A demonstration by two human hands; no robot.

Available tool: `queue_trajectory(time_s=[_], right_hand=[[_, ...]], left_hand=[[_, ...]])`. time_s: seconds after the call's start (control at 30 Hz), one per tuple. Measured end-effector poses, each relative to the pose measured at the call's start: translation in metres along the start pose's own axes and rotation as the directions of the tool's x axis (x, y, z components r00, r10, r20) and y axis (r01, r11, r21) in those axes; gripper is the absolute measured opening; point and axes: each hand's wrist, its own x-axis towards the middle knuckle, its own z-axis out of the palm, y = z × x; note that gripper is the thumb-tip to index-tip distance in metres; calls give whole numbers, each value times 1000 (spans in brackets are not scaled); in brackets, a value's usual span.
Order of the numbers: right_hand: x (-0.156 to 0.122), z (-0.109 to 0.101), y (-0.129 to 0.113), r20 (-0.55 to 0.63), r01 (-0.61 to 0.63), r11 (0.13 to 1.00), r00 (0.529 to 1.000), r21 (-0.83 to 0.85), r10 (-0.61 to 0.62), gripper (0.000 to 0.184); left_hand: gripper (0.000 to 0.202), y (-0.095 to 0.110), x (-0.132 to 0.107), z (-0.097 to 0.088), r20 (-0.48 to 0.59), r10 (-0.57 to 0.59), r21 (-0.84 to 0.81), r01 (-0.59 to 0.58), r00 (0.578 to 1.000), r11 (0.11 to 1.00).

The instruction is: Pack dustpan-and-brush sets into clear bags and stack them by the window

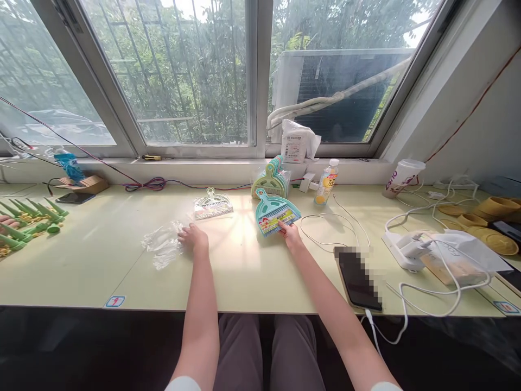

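My left hand [194,239] rests on the pale green table [252,271], fingers closed on the edge of a pile of clear plastic bags [163,244]. My right hand [291,234] pinches the lower edge of a teal mini dustpan-and-brush set [274,213] with a colourful label, lying flat on the table. Just beyond it stands a stack of similar sets [272,182] in green and teal. One set sealed in a clear bag [212,205] lies between the hands, farther back.
A dark phone [357,279] on a white cable lies right of my right arm. A small bottle [326,183], a cup [402,177], a power strip [405,248], yellow dishes [494,214] and a white bag sit to the right. Green plastic pieces [28,217] lie at the left.
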Motion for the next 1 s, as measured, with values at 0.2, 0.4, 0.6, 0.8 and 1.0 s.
queue_trajectory(time_s=[0.2,0.4,0.6,0.8,1.0], right_hand=[[4,-2,-3,-53,-15,1000,998,5,16,25],[7,-2,-8,-65,1,1000,998,29,1,25],[9,-5,-13,-114,27,999,993,22,-24,26],[6,-5,-14,-44,-4,1000,999,-2,4,26],[5,-2,-16,129,-127,981,981,-149,147,22]], left_hand=[[50,4,6,-5,-76,184,-71,-189,980,979],[52,52,-32,21,49,652,-337,-603,756,724],[39,58,-73,63,499,769,-501,-592,398,632],[49,49,-65,70,386,732,-101,-763,561,638],[32,44,-45,66,370,577,107,-650,728,752]])
